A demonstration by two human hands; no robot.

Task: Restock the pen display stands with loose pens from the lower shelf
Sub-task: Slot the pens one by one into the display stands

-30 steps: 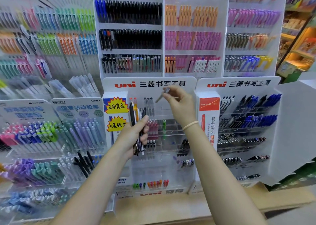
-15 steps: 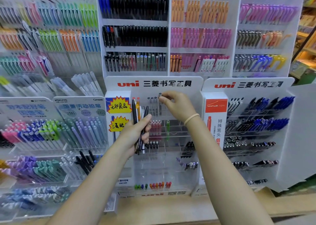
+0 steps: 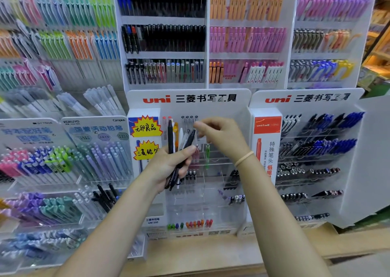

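L hand [image 3: 168,167] w/ pen bunch [image 3: 179,148], uni stand [image 3: 211,171].

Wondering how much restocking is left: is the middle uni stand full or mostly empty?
Mostly empty. The middle uni stand shows many bare clear slots, while the left hand holds a bunch of pens.

Left hand [image 3: 168,163] raised, fingers curled in a grip; right hand [image 3: 219,137] higher, wrist bent, fingertips loosely pinched; both forearms extended forward.

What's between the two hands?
Head view: the tips of the pen bundle that the left hand grips, fanning toward the right hand.
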